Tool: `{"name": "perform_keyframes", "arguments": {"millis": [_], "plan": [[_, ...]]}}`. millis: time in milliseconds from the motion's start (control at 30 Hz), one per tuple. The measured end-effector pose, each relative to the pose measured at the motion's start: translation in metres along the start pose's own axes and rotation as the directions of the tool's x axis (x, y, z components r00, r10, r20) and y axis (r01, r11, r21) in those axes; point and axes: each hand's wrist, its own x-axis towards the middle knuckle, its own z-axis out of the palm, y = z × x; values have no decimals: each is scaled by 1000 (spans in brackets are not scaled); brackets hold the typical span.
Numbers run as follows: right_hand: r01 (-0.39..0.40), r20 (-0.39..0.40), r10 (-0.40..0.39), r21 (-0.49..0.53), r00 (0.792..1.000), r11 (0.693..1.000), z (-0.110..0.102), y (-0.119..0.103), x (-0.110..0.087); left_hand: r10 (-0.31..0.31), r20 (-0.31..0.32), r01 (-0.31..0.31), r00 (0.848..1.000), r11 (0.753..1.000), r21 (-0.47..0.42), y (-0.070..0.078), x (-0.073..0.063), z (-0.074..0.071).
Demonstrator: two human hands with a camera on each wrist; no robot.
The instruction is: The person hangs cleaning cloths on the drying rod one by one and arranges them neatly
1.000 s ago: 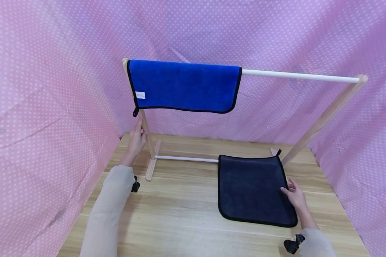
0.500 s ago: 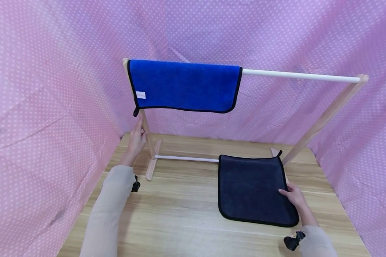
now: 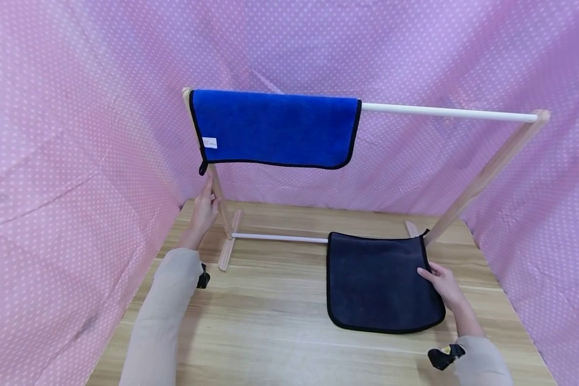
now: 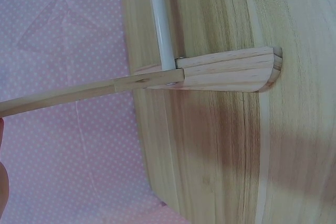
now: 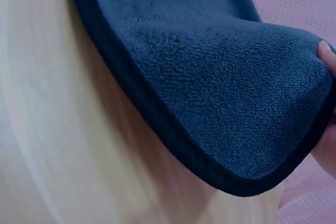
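A dark grey towel (image 3: 381, 284) with black edging hangs over the rack's lower white bar (image 3: 280, 238) at the right. My right hand (image 3: 444, 284) pinches its right edge, thumb on the front face and fingers behind. In the right wrist view the towel (image 5: 226, 93) bulges near the grip, and its rounded lower corner hangs free. My left hand (image 3: 205, 209) rests against the left wooden post (image 3: 220, 201), its fingers extended along it. A blue towel (image 3: 275, 128) with a white label lies over the upper white bar (image 3: 444, 111), at the left end.
The rack's right wooden post (image 3: 487, 177) leans outward in view. Its left foot (image 3: 227, 254) stands on the wooden table (image 3: 260, 311); the left wrist view shows this foot (image 4: 231, 69) up close. A pink dotted curtain (image 3: 415, 48) surrounds the table on the visible sides.
My right hand has closed on the grey towel's right edge and moved slightly up, lifting the lower right corner. The towel's hanging loop has shifted right. The left hand has stayed put.
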Motion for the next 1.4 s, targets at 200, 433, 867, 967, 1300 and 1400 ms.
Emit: {"name": "perform_keyframes", "arguments": {"millis": [200, 433, 867, 967, 1300, 1400], "plan": [[87, -3, -87, 92, 996, 992, 7, -20, 0, -7, 6, 7, 1000, 1000, 0, -1, 0, 0], [202, -11, -202, 88, 979, 975, 16, -48, -1, -13, 9, 13, 1000, 1000, -2, -1, 0, 0], [425, 24, -425, -5, 905, 905, 32, -109, -1, -9, 13, 8, 1000, 1000, 7, 0, 1, -1], [476, 48, -475, -13, 879, 879, 34, -119, 1, 1, 11, -1, 1000, 1000, 9, 0, 0, -1], [532, 8, -547, -247, 837, 810, 33, -160, -1, 14, -2, -14, 1000, 1000, -4, 1, 1, -1], [542, 1, -562, -266, 827, 797, 32, -171, -1, 14, -6, -14, 1000, 1000, -10, 2, 1, -1]]}}
